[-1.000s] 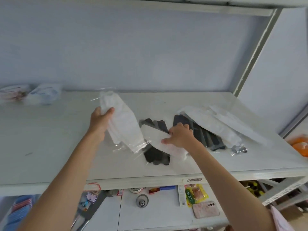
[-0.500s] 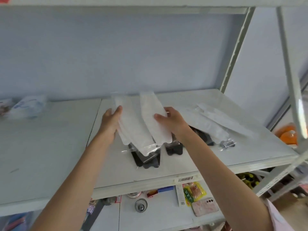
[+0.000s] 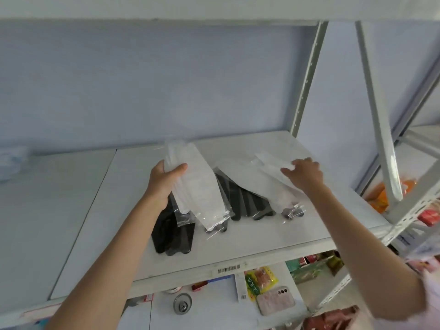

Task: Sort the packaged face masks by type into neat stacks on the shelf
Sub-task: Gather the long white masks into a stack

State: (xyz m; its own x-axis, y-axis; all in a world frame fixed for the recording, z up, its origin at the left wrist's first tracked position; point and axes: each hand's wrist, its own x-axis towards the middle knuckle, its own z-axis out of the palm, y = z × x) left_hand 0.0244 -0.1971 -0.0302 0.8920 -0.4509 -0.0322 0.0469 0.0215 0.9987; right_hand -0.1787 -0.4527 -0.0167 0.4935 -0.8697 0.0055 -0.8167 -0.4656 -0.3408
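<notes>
A person sorting packaged face masks at a white metal shelf (image 3: 238, 248) holds a small sheaf of white masks in clear sleeves (image 3: 195, 186) in the left hand (image 3: 164, 179), thumb across the front and fingers wrapped behind, the packs tilted with their loose plastic tails hanging toward 6 o'clock. The right hand (image 3: 306, 173) reaches to 3 o'clock of that bundle and touches the top edge of another white mask pack (image 3: 269, 172) lying on the shelf; its fingers are bent over the edge, though whether they have actually pinched it cannot be told. Between and beneath the two hands, black mask packs (image 3: 247, 201) fan out flat on the shelf, a separate dark clump (image 3: 172, 232) reaching toward 7 o'clock near the front lip. At far 9 o'clock, blurred pale-blue packets (image 3: 12, 163) rest against the wall. Below the shelf, a barcode label (image 3: 228, 269), a yellow snack packet (image 3: 260, 279) and a pink phone (image 3: 276, 301) are visible.

The white packs are only partly gathered and the black ones remain scattered, so the sort looks at an early stage. The risks from here seem plain: slick sleeves could slide out of the left hand's one-sided grip as more are added, and drawing the right-hand pack away may drag the black packs it overlaps toward the shelf edge, spilling them onto the goods below
</notes>
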